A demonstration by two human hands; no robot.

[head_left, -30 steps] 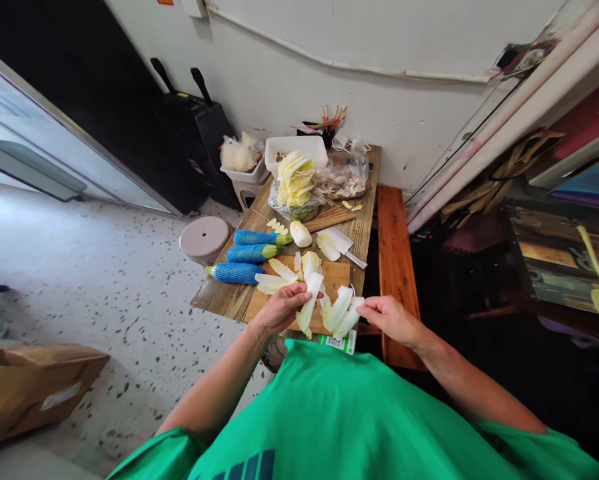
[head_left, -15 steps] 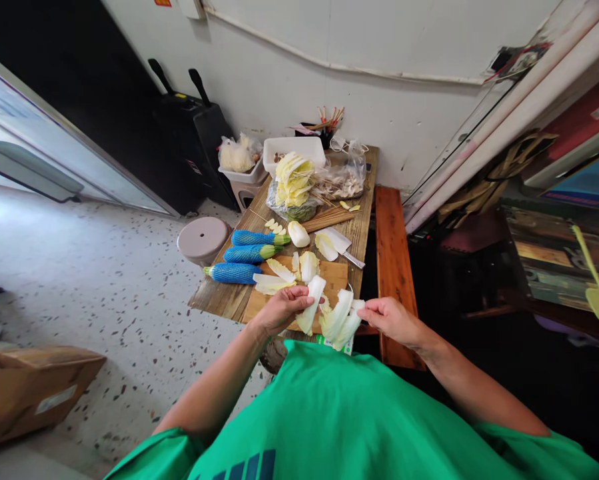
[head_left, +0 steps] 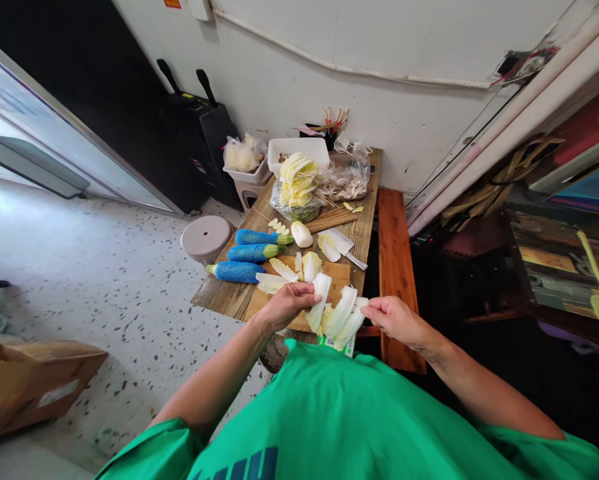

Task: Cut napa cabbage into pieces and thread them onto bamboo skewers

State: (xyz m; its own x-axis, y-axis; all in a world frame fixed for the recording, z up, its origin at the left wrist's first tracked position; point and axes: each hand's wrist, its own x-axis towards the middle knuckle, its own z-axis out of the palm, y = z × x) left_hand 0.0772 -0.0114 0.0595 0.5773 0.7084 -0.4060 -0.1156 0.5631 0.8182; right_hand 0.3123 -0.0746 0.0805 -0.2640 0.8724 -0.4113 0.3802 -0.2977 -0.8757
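Note:
My left hand [head_left: 294,303] pinches a white-stemmed napa cabbage leaf piece [head_left: 320,297] between thumb and fingers. Just to its right, my right hand [head_left: 392,316] grips the edge of several overlapping cabbage leaf pieces [head_left: 344,315]; whether a skewer runs through them I cannot tell. Both hands hover above the near edge of a wooden cutting board [head_left: 259,305]. On that board lie loose cabbage leaves [head_left: 272,283] and a small cabbage heart [head_left: 311,266]. A cleaver [head_left: 342,241] rests behind the board, with a leaf on its blade.
Three blue-netted zucchini-like vegetables [head_left: 236,271] lie at the table's left. Behind them are bamboo skewers [head_left: 332,219], a pile of yellow cabbage leaves [head_left: 299,180], a bag of mushrooms [head_left: 346,183] and a white tub [head_left: 299,152]. A stool [head_left: 206,237] and a wooden bench [head_left: 398,267] flank the table.
The leaf in my left hand has come slightly closer to the leaves in my right hand. Both grips stay the same, and the view has shifted a little.

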